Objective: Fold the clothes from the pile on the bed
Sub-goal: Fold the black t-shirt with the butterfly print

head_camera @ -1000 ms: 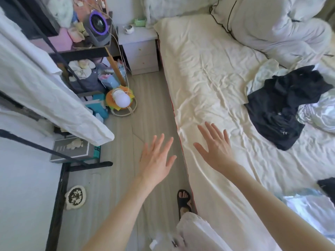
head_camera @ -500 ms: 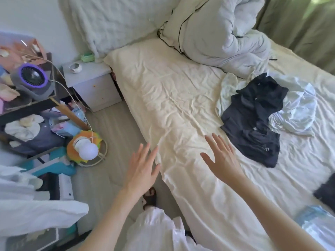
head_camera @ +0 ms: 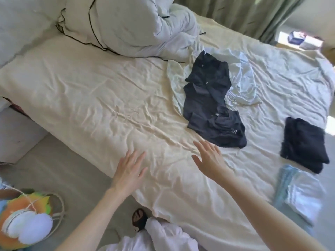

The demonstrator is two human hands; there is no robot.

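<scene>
A pile of clothes lies mid-bed: a crumpled dark garment [head_camera: 212, 104] on top of pale white-blue garments [head_camera: 243, 84]. Further right sit a folded black garment [head_camera: 304, 144] and a folded light blue-white garment [head_camera: 299, 191]. My left hand [head_camera: 129, 171] hovers over the near edge of the cream bed sheet [head_camera: 90, 98], fingers spread, holding nothing. My right hand [head_camera: 210, 158] is stretched out flat just short of the dark garment's lower edge, fingers apart, also holding nothing.
A bunched grey duvet [head_camera: 130, 28] and a pillow [head_camera: 23, 28] fill the head of the bed. Green curtains [head_camera: 241, 13] hang behind. A colourful round fan [head_camera: 25, 218] stands on the floor at lower left. My sandalled foot [head_camera: 138, 217] is by the bed edge.
The view has swung right, off the shelves and bedside cabinet and onto the bed. Both open hands now hang over the sheet, the right one closer to the dark garment.
</scene>
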